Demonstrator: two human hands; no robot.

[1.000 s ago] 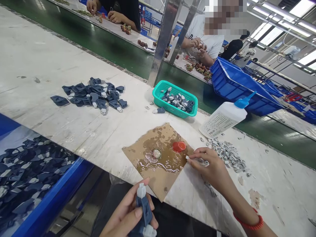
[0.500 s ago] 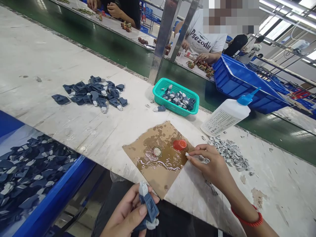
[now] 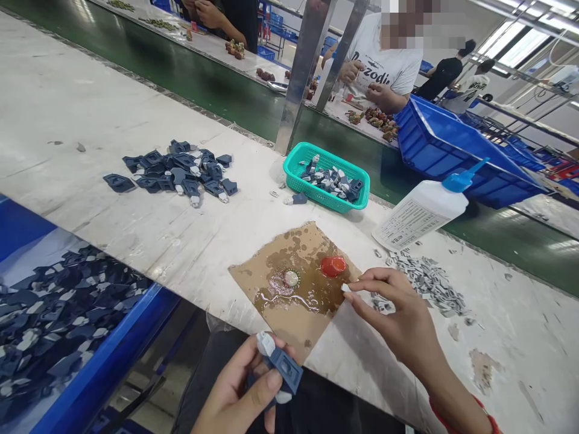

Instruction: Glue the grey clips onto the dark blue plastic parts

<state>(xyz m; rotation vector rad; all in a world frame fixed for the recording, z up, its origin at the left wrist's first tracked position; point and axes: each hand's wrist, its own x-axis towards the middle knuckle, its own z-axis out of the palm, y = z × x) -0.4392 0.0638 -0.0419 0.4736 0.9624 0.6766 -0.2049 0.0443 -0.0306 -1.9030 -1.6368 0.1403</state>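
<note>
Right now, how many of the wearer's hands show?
2: the left hand holds a blue part in front of the cardboard; the right hand pinches a white piece near its right corner.

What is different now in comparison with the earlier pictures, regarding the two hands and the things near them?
The left hand has turned the blue-grey part it holds: its lower end has swung toward the picture's right. Neither hand took hold of or let go of anything. The right hand still pinches the small pale piece near the cardboard; the red object, white bottle and green basket stayed in place.
</note>
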